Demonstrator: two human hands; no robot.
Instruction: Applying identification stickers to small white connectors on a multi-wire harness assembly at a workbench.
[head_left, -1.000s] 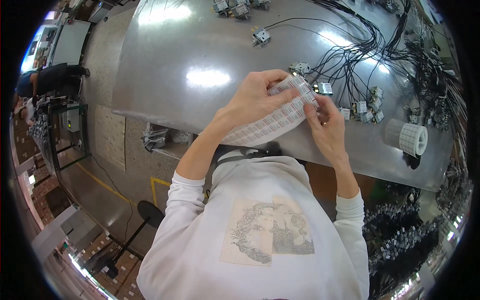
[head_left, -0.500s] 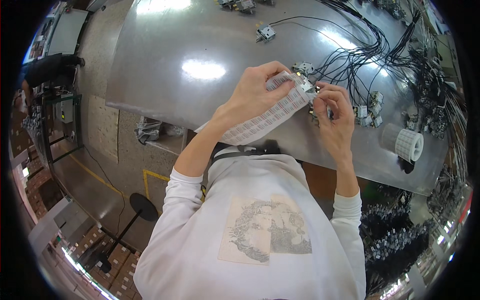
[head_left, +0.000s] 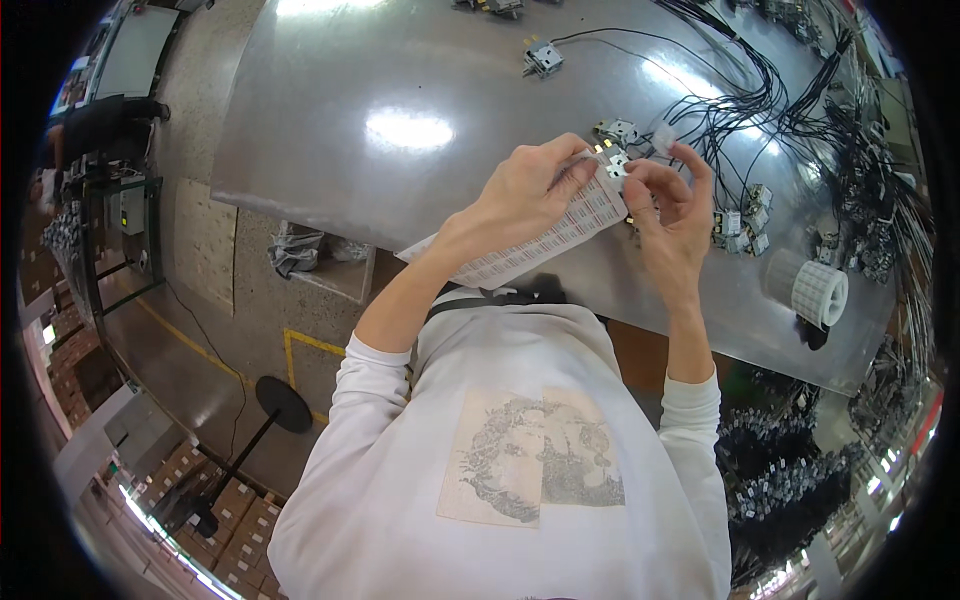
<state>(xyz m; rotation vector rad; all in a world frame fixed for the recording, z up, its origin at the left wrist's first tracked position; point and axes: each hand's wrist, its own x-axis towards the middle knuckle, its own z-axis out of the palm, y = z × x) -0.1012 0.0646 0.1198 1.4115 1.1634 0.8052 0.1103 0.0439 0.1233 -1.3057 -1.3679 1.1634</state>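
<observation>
Label sheet: we are holding a long, flexible white paper sheet with rows of small printed labels (head_left: 545,240); its long axis is running slantwise from near left, by the left forearm, to far right.
Left grip: our left hand (head_left: 530,192) is pinching the sheet near its far right end, thumb and fingers clamped on it.
Metal part: a small silver box-shaped metal part with gold-coloured tips (head_left: 614,160) is sitting at that same end, just right of the left thumb; its gold tips are pointing far and a little left. We are not making out whether it is touching the sheet.
Right grip: our right hand (head_left: 668,222) is standing on the near right side of the part, thumb and a finger bending in at its right edge; clamped or only brushing, we are unable to tell.
Scrap: a small blurred whitish scrap (head_left: 663,138) is showing by the raised right index fingertip.
Key relation: the part is lying between both grips, right of one, left of the other; neither hand is clearly nearer.
Right side of table: a white label roll (head_left: 812,290) is resting on the silver metal tabletop (head_left: 310,140); a cluster of silver metal boxes (head_left: 738,240) is lying farther left, nearer our right hand.
Far right: thin black cables (head_left: 745,105) are tangling.
</observation>
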